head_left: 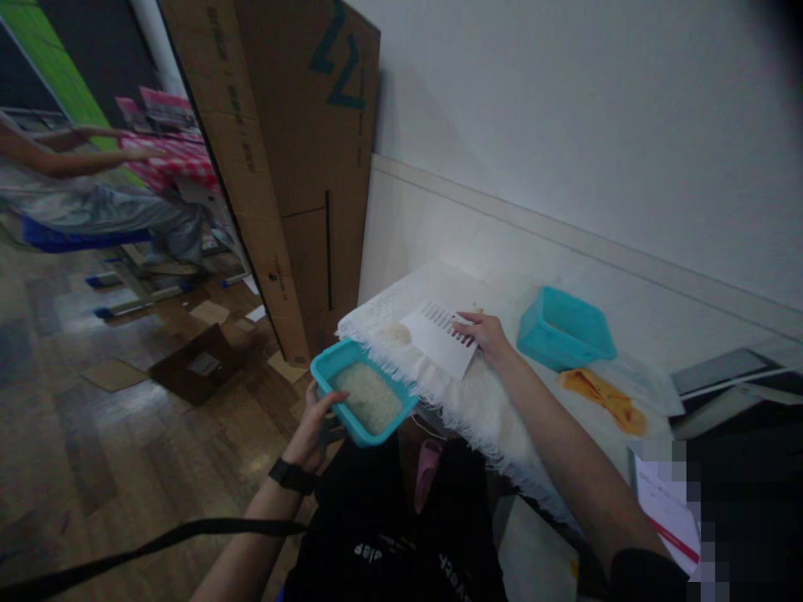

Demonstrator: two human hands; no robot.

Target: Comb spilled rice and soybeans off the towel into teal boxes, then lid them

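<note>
My left hand [314,425] grips the near left rim of a turquoise plastic tub [371,438], its thumb over the edge. Pale grains that look like rice [370,397] cover the tub's bottom. The tub is held just off the edge of a table covered with a white fringed cloth [464,418]. In my right hand [489,334] is a white slotted sheet [439,353], pinched at its right side and lying low over the cloth. Beside the sheet's left edge rests a small heap of grains [397,333].
A second turquoise tub [558,334] stands on the right, with a clear lid [646,385] and an orange-yellow cloth [602,401] beside it. A tall cardboard box [301,150] rises beyond the table's left end. Cardboard scraps [194,364] lie on the floor; a person [63,163] sits further left.
</note>
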